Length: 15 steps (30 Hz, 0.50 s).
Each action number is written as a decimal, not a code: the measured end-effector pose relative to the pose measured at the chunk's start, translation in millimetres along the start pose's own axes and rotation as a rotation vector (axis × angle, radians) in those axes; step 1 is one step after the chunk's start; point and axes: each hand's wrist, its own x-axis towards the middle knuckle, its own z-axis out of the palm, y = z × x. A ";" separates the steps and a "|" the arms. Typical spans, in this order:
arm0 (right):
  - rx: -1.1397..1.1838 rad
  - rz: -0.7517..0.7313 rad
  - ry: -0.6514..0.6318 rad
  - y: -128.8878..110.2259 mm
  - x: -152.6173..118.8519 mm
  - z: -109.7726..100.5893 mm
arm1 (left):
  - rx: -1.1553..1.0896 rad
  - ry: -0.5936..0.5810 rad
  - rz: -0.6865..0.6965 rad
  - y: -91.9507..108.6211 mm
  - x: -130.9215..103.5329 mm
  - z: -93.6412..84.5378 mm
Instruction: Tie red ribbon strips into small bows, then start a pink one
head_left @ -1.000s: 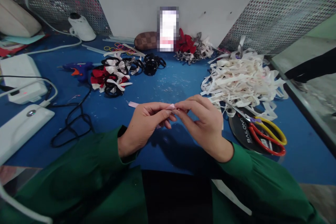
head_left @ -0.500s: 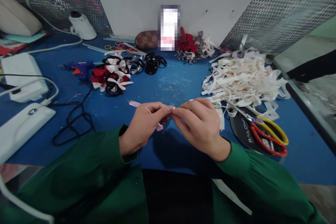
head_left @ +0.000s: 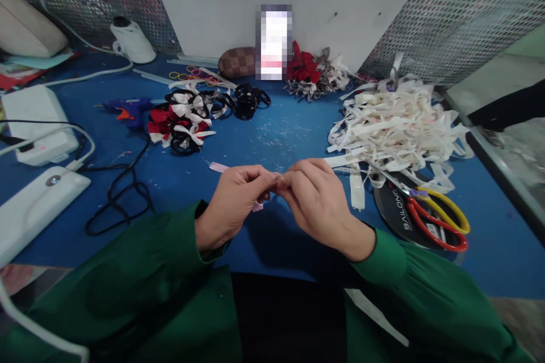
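Observation:
My left hand [head_left: 236,201] is closed, thumb and fingers pinched around a pale pink ribbon [head_left: 258,206]. One end of pink ribbon sticks out below these fingers; another pink end shows behind the hand. My right hand [head_left: 317,198] is closed too, its thumb and forefinger pinched against the left fingertips. What lies between the right fingertips is hidden. Just beyond the right hand, white ribbon strips [head_left: 356,184] stretch out from a tangled heap of printed white ribbons [head_left: 392,125].
Scissors [head_left: 438,218] with red and yellow handles lie on a black round card [head_left: 389,204] at right. Leftward are finished-looking bow hair ties [head_left: 181,122], a blue glue gun [head_left: 128,109] and white power boxes [head_left: 42,125]. A blurred phone [head_left: 273,42] stands behind, beside red and grey bows [head_left: 315,74].
My right hand has shifted slightly left, its fingers bunched closer against the left fingertips. The whitish bit seen between the fingertips is now covered. My left hand has barely moved.

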 end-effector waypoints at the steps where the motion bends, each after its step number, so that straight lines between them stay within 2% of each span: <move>1: 0.013 0.010 0.023 0.1 -0.6 0.8 | -0.010 -0.002 0.004 0.0 0.1 -0.5; 6: 0.123 0.155 0.144 0.8 -3.5 2.1 | 0.065 0.020 0.066 2.6 -1.9 -2.1; 12: 0.074 0.129 0.154 -0.5 -4.6 3.4 | 0.160 0.054 0.138 3.2 -3.8 -0.9; 15: 0.058 0.113 0.119 -2.0 -3.6 3.6 | 0.207 0.073 0.158 3.1 -3.4 -0.2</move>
